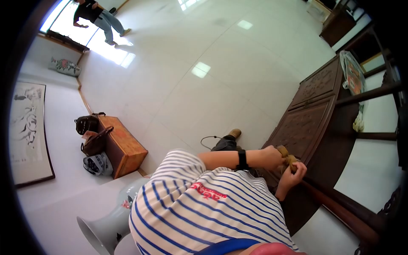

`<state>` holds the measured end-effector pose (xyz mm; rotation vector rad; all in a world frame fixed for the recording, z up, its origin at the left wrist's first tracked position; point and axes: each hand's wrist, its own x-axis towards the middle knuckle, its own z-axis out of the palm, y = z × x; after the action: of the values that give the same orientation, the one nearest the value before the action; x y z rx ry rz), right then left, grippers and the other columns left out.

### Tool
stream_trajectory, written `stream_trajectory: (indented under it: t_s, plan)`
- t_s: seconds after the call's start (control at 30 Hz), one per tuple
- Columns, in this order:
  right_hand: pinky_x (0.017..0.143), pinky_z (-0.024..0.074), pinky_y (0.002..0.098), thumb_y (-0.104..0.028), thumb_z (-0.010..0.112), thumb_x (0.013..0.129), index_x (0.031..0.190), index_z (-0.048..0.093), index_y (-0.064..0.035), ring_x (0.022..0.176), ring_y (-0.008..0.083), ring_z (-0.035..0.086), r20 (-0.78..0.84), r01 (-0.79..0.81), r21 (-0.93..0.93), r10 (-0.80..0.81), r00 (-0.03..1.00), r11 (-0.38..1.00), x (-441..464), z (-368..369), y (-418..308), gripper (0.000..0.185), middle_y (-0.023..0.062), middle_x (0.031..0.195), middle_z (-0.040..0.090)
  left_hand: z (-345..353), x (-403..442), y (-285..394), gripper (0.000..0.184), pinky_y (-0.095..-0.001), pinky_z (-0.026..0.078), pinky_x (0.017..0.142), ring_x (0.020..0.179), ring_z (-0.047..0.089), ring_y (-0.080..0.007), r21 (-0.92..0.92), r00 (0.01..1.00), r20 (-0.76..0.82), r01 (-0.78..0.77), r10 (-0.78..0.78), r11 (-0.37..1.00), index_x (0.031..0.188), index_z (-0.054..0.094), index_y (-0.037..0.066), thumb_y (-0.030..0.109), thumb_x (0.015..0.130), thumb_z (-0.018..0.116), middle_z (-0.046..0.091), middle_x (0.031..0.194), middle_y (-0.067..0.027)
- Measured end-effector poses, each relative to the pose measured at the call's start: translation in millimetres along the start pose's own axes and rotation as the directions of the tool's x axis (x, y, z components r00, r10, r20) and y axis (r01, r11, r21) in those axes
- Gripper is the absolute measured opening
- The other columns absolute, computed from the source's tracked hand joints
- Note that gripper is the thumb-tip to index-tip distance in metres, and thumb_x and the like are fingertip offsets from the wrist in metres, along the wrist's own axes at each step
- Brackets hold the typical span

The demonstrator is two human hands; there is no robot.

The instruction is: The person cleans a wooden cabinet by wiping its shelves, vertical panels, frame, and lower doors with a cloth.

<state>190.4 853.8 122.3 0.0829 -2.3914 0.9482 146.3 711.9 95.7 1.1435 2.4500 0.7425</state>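
Observation:
A small brown, knobbly object (pixel 287 156), perhaps carved wood, is held between my two hands beside a dark cabinet. My left hand (pixel 272 157), with a black band on its wrist, is closed around the object's near-left side. Fingers of my right hand (pixel 294 173) pinch its lower right end. The object's exact kind is unclear, because my fingers cover part of it. Below the hands is the carved dark wooden cabinet (pixel 297 125). My striped shirt (pixel 204 208) fills the lower middle of the view.
Dark open shelving (pixel 369 136) rises at right, holding a plastic-wrapped package (pixel 352 72). Left, a wooden chest (pixel 127 146) stands near several bags (pixel 94 142). A pale vase (pixel 102 227) is close at lower left. A person (pixel 95 17) is at the far upper left.

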Motion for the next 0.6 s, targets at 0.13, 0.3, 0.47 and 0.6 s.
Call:
stream_trajectory:
  t_s: [0.13,0.3,0.47,0.6]
  plan:
    - [0.075,0.0476,0.0397,0.004,0.063,0.068,0.089,0.058,-0.0089,0.084,0.0309,0.057,0.132,0.192,-0.089,-0.18,0.975,0.977,9,10,-9,0.026,0.0102,0.091,0.057,-23,-30,-3,0.04,-0.0396,0.049,0.052,0.062,0.063,-0.0307,-0.048,0.977,-0.076,0.195,-0.199,0.98,0.11,0.053,0.001,0.02,0.076,0.06,0.063,0.067,-0.011]
    - [0.07,0.0488,0.0385,-0.002,0.066,0.065,0.101,0.062,-0.0126,0.079,0.0292,0.06,0.182,0.188,-0.222,-0.149,0.972,0.957,13,-1,-36,0.038,0.0071,0.096,0.06,-21,-27,-21,0.05,-0.0422,0.049,0.056,0.064,0.063,-0.0335,-0.055,0.975,-0.142,0.165,-0.171,0.985,0.119,0.045,-0.01,0.02,0.081,0.059,0.064,0.071,-0.0165]
    - [0.056,0.0491,0.0355,-0.005,0.069,0.061,0.104,0.064,-0.0117,0.063,0.0273,0.063,0.084,0.013,-0.348,0.018,0.996,0.937,6,-19,-35,0.043,0.0088,0.079,0.066,-72,-5,-11,0.05,-0.0429,0.05,0.063,0.073,0.062,-0.0358,-0.006,0.986,0.148,0.08,-0.079,0.997,0.124,0.045,-0.004,0.026,0.085,0.056,0.065,0.079,-0.0183]
    - [0.056,0.0489,0.0348,-0.006,0.07,0.061,0.096,0.065,-0.0102,0.061,0.0265,0.062,-0.016,-0.134,-0.518,0.146,0.989,0.845,-10,-35,-43,0.035,0.0087,0.074,0.065,-98,-1,-9,0.042,-0.0454,0.049,0.073,0.084,0.061,-0.0374,0.009,0.981,0.193,-0.018,0.016,1.0,0.123,0.048,0.004,0.026,0.088,0.053,0.064,0.094,-0.0209]
